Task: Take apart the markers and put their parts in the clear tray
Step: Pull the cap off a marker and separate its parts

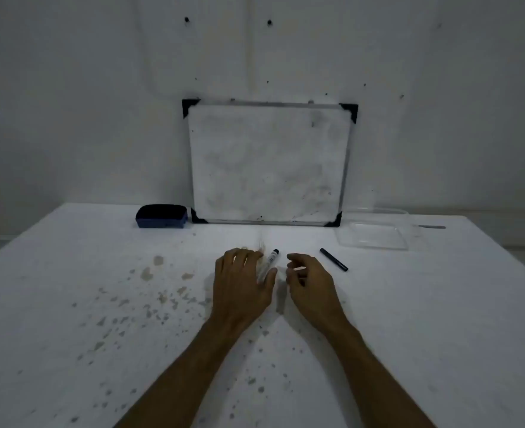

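A white-barrelled marker (270, 260) with a black cap lies on the table, its near end under the fingers and thumb of my left hand (241, 281). That hand lies over it; whether it grips the marker is unclear. My right hand (309, 282) hovers just right of the marker, fingers curled and apart, holding nothing. A second, all-black marker (333, 259) lies on the table further right. The clear tray (374, 239) stands at the back right and looks empty.
A small whiteboard (269, 163) leans against the wall at the back of the white table (100, 273). A blue eraser (162, 216) sits to its left. Brown and grey stains speckle the table's left and near part.
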A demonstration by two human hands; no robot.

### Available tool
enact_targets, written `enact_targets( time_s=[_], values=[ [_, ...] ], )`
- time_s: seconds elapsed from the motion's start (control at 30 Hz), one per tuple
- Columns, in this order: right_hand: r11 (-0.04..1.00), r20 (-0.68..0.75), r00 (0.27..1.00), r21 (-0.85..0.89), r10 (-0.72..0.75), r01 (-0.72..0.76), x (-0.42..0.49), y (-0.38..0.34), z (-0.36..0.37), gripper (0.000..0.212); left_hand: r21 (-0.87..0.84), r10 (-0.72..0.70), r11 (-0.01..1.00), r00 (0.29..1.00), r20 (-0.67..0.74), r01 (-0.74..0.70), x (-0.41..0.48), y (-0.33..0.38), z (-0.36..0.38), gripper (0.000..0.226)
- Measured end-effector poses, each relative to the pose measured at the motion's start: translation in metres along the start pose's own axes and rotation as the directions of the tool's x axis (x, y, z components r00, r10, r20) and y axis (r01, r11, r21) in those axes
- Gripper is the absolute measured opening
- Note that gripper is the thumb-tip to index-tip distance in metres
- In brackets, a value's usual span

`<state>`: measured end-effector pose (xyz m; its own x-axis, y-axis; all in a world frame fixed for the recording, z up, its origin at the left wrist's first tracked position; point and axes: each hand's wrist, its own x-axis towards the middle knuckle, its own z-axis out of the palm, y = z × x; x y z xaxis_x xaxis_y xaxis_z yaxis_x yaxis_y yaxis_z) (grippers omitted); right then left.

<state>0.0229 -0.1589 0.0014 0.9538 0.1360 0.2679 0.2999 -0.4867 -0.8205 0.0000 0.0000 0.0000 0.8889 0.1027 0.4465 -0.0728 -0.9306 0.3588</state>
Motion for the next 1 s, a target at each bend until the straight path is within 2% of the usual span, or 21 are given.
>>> enact_targets(
  time_s=[0.1,0.2,0.27,0.37,0.47,0.53,0.63,0.7,0.77,0.8,0.87,0.93,1.0],
  values=[
    [0.999,-0.078,0.996,0.012,0.052,-0.052,0.006,0.007,0.0,0.029,0.074,0.042,0.996,0.999,-0.001,-0.042,0.001,0.0,0.011,0.048],
    [0.996,-0.082,0.993,0.049,0.083,-0.08,0.006,0.011,0.001,0.027,0.109,0.036,0.993,0.999,0.028,-0.039,0.001,-0.002,0.012,0.036],
    [0.994,-0.094,0.991,0.067,0.097,-0.091,0.008,0.014,-0.001,0.028,0.09,0.018,0.996,1.0,-0.012,-0.017,0.002,-0.003,0.012,0.027],
    [0.987,-0.104,0.986,0.11,0.132,-0.121,0.009,0.014,-0.002,0.033,-0.013,0.027,1.0,0.994,-0.102,-0.028,0.002,-0.001,0.005,0.02],
    [0.967,-0.109,0.985,0.229,0.136,-0.108,0.009,0.012,-0.005,0.039,-0.147,0.062,0.985,0.979,-0.196,-0.092,-0.004,-0.006,-0.001,0.021],
    [0.938,-0.053,0.993,0.337,0.104,-0.08,0.006,0.012,-0.009,0.035,-0.226,0.075,0.967,0.977,-0.201,-0.12,-0.014,-0.01,-0.003,0.021],
    [0.936,-0.014,0.998,0.349,0.054,-0.046,-0.001,0.014,-0.013,0.023,-0.295,0.093,0.946,0.985,-0.146,-0.133,-0.025,-0.012,-0.004,0.024],
    [0.927,-0.027,0.995,0.365,0.099,-0.082,-0.002,0.014,-0.015,0.021,-0.31,0.034,0.947,0.987,-0.156,-0.081,-0.024,-0.011,-0.01,0.037],
    [0.916,-0.023,0.99,0.382,0.139,-0.12,-0.001,0.013,-0.016,0.024,-0.249,-0.069,0.968,0.976,-0.209,0.015,-0.018,-0.021,-0.018,0.045],
    [0.915,-0.009,0.989,0.381,0.147,-0.132,-0.001,0.013,-0.016,0.025,-0.214,-0.131,0.973,0.969,-0.21,0.085,-0.015,-0.029,-0.022,0.045],
    [0.916,0.013,0.991,0.378,0.136,-0.131,-0.002,0.01,-0.014,0.026,-0.162,-0.251,0.96,0.96,-0.121,0.23,-0.01,-0.048,-0.028,0.044],
    [0.921,0.021,0.991,0.366,0.133,-0.131,-0.002,0.008,-0.012,0.027,-0.156,-0.282,0.949,0.958,-0.045,0.273,-0.006,-0.063,-0.028,0.037],
    [0.921,0.019,0.99,0.363,0.142,-0.139,-0.002,0.008,-0.012,0.028,-0.229,-0.297,0.933,0.954,-0.048,0.279,-0.001,-0.072,-0.027,0.031]
  ],
)
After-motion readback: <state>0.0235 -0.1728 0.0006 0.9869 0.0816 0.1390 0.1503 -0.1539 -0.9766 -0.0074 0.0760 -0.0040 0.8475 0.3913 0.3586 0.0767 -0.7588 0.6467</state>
